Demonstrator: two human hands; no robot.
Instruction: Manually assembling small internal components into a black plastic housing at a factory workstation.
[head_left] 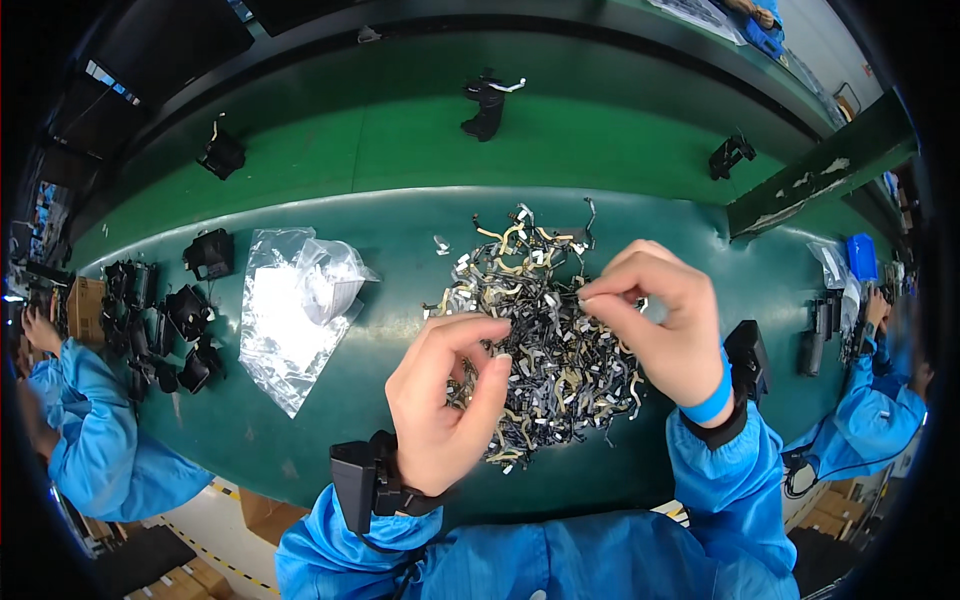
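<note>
A heap of short wire cables (pixel 560 390), black, grey and cream with small white connectors, lies on the green table in front of me. Over its left side hovers my left hand (pixel 445 400), thumb and forefinger curved and apart with nothing seen between them. Above the heap's upper right, my right hand (pixel 665 315) is closed in a pinch of thumb and forefinger. Whatever sits in that pinch is too small to make out. A black device is strapped to my left wrist, and a blue band circles my right wrist.
Clear plastic bags (pixel 295 310) lie left of the heap. Beyond them are several black plastic parts (pixel 190 310). Black parts also sit on the green conveyor (pixel 390 145) at the back. A green post (pixel 820 170) rises at right. People in blue sleeves work at both sides.
</note>
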